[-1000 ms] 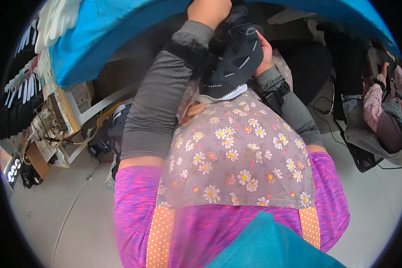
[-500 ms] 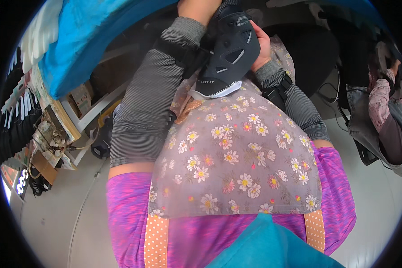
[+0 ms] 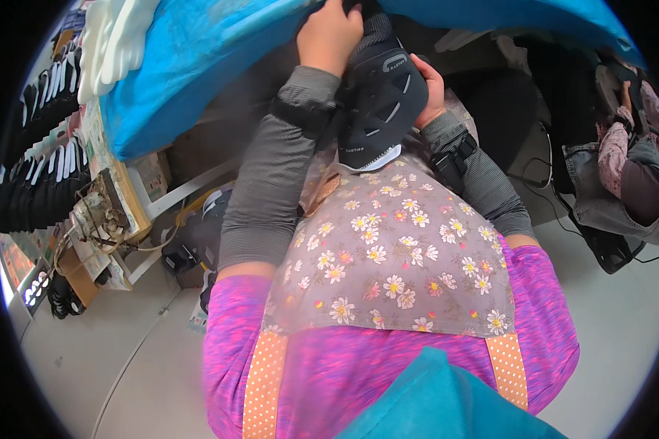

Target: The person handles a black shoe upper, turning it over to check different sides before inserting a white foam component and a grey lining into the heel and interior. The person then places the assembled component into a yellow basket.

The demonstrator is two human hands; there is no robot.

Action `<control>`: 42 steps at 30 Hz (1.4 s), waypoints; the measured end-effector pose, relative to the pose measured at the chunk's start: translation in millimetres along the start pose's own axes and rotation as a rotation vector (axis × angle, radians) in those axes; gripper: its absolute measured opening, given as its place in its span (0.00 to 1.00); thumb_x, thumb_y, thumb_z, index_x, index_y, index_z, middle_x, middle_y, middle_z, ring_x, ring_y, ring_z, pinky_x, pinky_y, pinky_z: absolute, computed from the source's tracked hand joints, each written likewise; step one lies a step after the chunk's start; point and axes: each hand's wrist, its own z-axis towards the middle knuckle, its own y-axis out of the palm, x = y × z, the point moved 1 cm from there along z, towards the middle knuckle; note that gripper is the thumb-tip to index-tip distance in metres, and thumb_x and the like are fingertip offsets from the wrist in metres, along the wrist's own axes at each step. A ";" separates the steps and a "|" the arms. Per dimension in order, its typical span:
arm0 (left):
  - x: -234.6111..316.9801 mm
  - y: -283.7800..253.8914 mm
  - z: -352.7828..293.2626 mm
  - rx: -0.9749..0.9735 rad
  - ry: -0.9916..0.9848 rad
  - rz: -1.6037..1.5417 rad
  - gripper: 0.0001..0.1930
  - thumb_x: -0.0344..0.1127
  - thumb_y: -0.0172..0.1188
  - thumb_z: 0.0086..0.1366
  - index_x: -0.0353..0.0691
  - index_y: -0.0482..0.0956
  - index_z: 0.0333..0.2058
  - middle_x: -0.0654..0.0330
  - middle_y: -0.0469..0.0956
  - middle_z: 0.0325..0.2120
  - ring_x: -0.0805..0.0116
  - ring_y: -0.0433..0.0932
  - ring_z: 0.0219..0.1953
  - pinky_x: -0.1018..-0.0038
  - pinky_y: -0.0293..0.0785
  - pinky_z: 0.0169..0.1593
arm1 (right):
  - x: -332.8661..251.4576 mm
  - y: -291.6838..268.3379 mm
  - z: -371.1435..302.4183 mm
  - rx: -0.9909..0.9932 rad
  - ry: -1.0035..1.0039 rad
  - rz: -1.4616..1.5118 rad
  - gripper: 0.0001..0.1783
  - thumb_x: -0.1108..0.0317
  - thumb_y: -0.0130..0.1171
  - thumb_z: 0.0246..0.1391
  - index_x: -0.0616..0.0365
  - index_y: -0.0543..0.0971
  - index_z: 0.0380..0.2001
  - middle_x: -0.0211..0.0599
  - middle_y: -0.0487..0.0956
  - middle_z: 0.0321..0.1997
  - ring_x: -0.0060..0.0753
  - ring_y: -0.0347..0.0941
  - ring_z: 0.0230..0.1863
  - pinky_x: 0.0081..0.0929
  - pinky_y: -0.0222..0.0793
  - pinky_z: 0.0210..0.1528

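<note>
A dark grey shoe upper [image 3: 381,95] with slanted cut-outs and a white zigzag-stitched edge hangs above my floral apron. Its stitched end points toward me. My left hand [image 3: 331,38] is closed at the upper's far end, by the knit collar, and its fingertips are partly hidden. Along the right side of the upper, my right hand [image 3: 432,91] grips it with the thumb on top; the other fingers are behind it and out of sight.
A blue-covered table [image 3: 168,95] curves across the far side. White foot forms [image 3: 121,55] stand at its left end, beside racks of black uppers [image 3: 36,190]. Tangled cables [image 3: 99,208] hang below. Another person's sleeve [image 3: 615,161] shows at the right.
My view has shifted, bringing more of the blue table and my whole left hand into sight. The upper sits slightly lower and is turned a little more upright, still in both hands.
</note>
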 end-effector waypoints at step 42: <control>-10.7 -171.0 -132.8 0.413 0.386 -1.071 0.18 0.39 0.50 0.67 0.26 0.69 0.45 0.44 0.78 0.41 0.54 0.77 0.43 0.60 0.74 0.51 | -5.8 165.6 -49.9 -0.513 0.138 -1.754 0.45 0.60 0.78 0.40 0.65 0.69 0.60 0.41 0.75 0.60 0.32 0.69 0.59 0.34 0.66 0.61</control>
